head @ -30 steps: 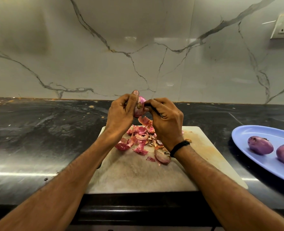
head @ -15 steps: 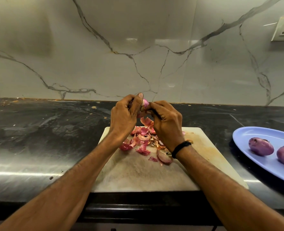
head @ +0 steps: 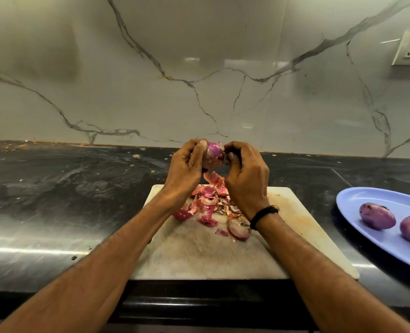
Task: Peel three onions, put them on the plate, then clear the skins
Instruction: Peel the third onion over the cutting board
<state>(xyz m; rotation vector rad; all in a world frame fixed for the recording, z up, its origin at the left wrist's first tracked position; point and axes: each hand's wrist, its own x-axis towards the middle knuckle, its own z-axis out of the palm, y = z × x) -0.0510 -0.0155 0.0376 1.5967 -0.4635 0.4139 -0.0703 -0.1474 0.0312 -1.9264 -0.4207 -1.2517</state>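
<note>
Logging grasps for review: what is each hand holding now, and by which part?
Left hand grips the onion round its left side, thumb on top. Right hand fingers curl at its right edge; what they pinch cannot be told.

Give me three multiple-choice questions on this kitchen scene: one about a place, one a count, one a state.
1. Where do the loose skins lie? A. on the cutting board B. in a bowl C. on the floor
2. How many onions sit on the blue plate? A. one B. two C. three
3. The left hand is: A. flat on the board B. gripping an onion C. hanging idle
Answers: 1 A, the skins are heaped on the board; 2 B, two lie on it; 3 B, it curls round the onion.
</note>
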